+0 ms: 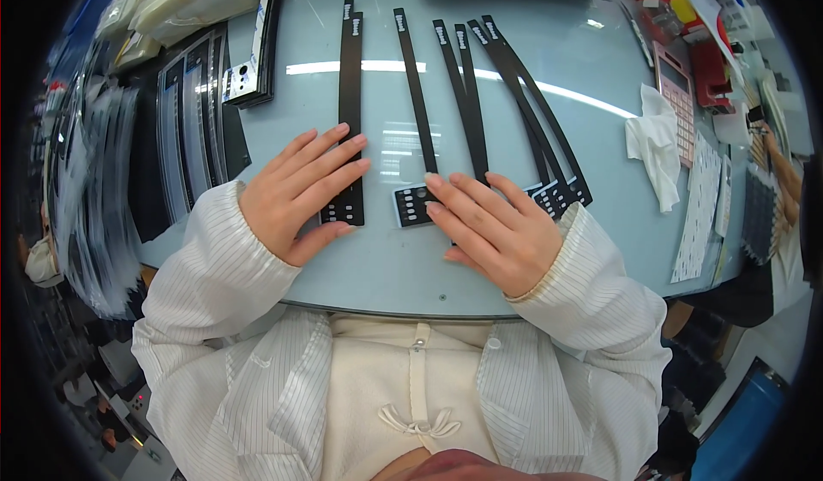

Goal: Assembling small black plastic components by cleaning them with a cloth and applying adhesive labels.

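Observation:
Several long, thin black strips with wider, perforated lower ends lie on a glass-topped table (411, 279). My left hand (304, 189) rests flat, fingers stretched, over the lower part of the leftmost pair of black strips (350, 78). Beside it lies a single black strip (413, 87), its L-shaped foot (413, 207) close to my right fingertips. My right hand (501, 232) is spread flat across the lower ends of the middle strips (470, 108), hiding them. Further right, curved strips (536, 108) fan out, their perforated ends partly behind that hand.
Clear plastic sheets (103, 189) and dark-framed panels (193, 121) are stacked at the left, below wrapped bundles (197, 1). A stack of long bars (253, 69) stands nearby. At the right are a crumpled tissue (656, 147), a pink calculator (673, 95) and a white label sheet (699, 207).

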Motion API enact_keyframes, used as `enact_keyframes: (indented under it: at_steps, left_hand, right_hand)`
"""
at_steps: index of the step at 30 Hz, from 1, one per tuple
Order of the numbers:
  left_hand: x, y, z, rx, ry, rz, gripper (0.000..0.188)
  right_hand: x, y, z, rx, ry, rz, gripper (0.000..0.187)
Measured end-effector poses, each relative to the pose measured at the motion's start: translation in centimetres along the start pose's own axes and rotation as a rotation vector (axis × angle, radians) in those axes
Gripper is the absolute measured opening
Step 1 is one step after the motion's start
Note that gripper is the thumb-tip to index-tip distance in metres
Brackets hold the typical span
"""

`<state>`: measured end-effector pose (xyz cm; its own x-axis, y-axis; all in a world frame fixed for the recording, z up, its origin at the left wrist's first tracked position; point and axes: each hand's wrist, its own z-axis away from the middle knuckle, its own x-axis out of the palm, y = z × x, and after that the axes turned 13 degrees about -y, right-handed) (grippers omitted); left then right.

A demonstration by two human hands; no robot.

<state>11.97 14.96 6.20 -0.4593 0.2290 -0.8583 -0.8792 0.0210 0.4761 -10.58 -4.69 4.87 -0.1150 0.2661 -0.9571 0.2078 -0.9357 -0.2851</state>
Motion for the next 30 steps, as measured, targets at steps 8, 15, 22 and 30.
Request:
enact_keyframes:
  at_steps: [8,15,22,30]
  left_hand:
    - [1.5,-0.4,-0.3,0.102,0.011,0.043,0.059]
    - [1.9,0.2,-1.7,0.174,-0.005,0.154,0.059]
    - [2.1,0.5,-1.7,0.142,0.027,0.140,0.060]
    - [0.2,-1.3,1.5,0.034,0.127,0.140,0.072]
  right_hand:
    - [-1.6,4.5,4.5,0.418,0.191,-0.111,0.083]
    - [0.4,2.7,6.2,0.447,-0.008,0.079,0.072]
    - [1.0,0.1,6.2,0.588,0.038,0.165,0.060]
    - [-2.1,-0.2,3.9,0.356,0.151,0.003,0.070]
